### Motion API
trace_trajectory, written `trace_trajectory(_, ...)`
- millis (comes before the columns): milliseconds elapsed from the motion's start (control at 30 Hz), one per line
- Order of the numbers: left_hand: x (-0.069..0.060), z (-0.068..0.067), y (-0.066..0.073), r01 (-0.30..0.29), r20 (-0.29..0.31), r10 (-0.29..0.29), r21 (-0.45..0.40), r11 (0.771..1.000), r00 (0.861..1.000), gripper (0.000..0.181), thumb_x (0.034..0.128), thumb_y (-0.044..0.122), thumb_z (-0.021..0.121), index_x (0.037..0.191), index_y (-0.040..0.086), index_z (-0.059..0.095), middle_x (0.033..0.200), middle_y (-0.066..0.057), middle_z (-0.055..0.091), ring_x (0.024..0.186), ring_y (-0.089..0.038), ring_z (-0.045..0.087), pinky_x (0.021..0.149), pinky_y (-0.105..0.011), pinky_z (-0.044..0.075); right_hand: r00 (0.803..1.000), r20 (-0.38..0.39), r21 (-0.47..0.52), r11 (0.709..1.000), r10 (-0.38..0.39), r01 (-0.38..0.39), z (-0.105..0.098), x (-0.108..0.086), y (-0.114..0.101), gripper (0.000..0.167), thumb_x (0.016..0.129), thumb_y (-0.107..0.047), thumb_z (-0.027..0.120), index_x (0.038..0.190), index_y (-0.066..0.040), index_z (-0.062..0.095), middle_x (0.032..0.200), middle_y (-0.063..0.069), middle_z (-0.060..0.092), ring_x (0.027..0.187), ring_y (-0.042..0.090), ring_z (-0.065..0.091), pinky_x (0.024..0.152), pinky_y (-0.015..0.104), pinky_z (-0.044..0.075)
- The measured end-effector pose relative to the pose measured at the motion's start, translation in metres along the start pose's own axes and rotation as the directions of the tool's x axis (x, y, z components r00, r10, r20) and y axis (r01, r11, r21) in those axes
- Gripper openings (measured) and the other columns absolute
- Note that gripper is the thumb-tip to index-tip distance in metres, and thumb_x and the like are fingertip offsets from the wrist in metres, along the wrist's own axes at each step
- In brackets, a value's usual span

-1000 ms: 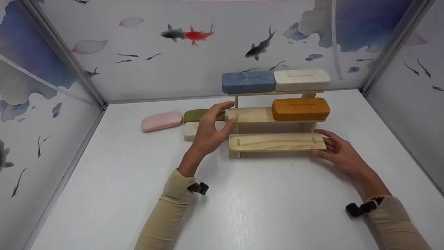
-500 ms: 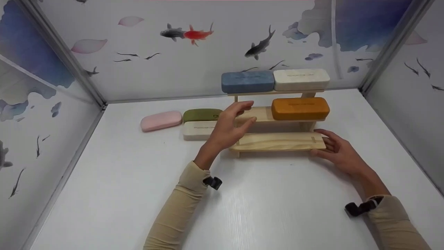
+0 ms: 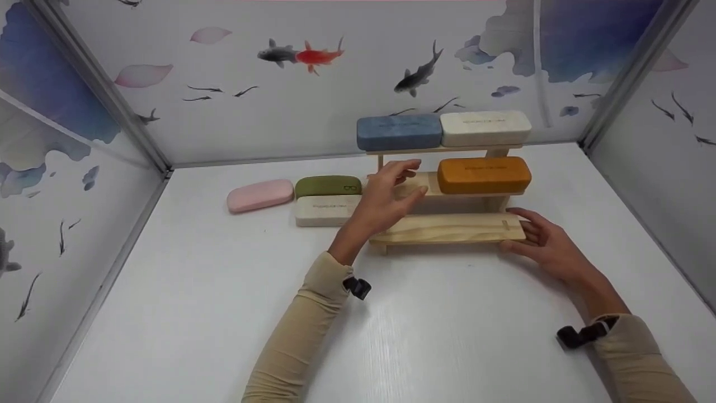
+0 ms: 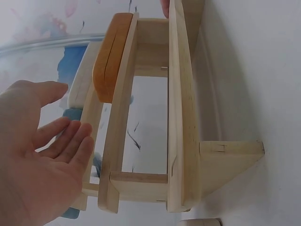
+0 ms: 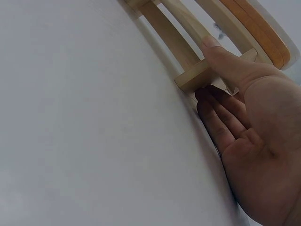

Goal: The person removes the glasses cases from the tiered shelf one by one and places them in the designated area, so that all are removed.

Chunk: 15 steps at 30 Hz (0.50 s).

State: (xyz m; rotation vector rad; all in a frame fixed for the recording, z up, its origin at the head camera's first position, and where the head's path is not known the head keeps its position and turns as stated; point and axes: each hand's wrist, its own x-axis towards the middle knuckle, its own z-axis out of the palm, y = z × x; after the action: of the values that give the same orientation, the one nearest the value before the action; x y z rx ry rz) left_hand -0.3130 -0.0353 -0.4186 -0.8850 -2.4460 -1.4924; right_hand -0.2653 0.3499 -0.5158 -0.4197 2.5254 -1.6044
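Wood rack (image 3: 447, 229), right hand (image 3: 555, 253) gripping; left hand (image 3: 385, 202), fingers loose, apparently reaches for orange case (image 3: 484, 176), next needing a grasp.

The person wears long tan sleeves, plain in colour: the left sleeve (image 3: 288, 341) is gathered into soft crosswise creases along the forearm, and the right sleeve (image 3: 651, 366) shows folds below its cuff (image 3: 629, 333). At each wrist sits a small black camera, the left camera (image 3: 362, 289) stubby and blocky, the right camera (image 3: 571, 338) rounder at its end (any lettering is too small to read). A dark strap (image 3: 608, 324) shows at the right cuff's edge. Both hands (image 3: 386, 204) are bare.
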Motion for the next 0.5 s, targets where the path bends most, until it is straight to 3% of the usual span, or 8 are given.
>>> trace_trajectory(233,0.009,0.01,0.0,0.023,0.018,-0.023,-0.005,1.0,1.0,0.054,0.1036,0.018,0.075,0.153,0.006,0.057,0.152,-0.012,0.061,0.134,-0.024,0.064,0.115,-0.027,0.054,1.0,0.007,0.026,1.0,-0.009,0.009,0.0,0.001,0.001,0.079,0.101,-0.021,0.08,0.168,-0.018,0.038,0.157,0.02,0.057,0.129,0.0,0.066,0.099,0.016,0.059)
trace_trajectory(500,0.017,0.02,0.003,0.051,0.065,-0.051,0.008,0.999,0.997,0.059,0.1029,0.02,0.077,0.156,0.004,0.055,0.156,-0.013,0.06,0.141,-0.026,0.061,0.119,-0.03,0.052,1.0,0.012,0.034,0.999,-0.014,0.014,-0.001,0.0,0.001,0.079,0.101,-0.02,0.079,0.168,-0.019,0.037,0.16,0.021,0.054,0.131,-0.001,0.065,0.101,0.015,0.059)
